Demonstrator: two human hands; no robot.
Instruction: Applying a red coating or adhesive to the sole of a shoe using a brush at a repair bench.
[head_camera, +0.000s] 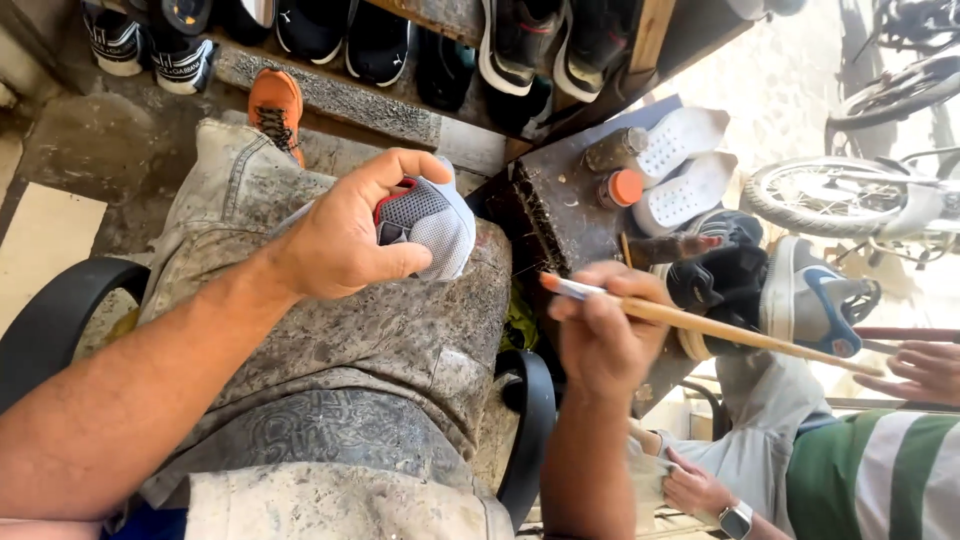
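The left hand (340, 235) has its grip clenched around a grey mesh sneaker with a white toe and red lining (430, 225), holding it over the lap of stained grey trousers (380, 340). The right hand (600, 335) pinches a long wooden-handled brush (720, 328), its tip seemingly orange, just beside the dark worn table (570, 205).

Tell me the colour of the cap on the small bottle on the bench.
The cap is orange, seen in the head view.
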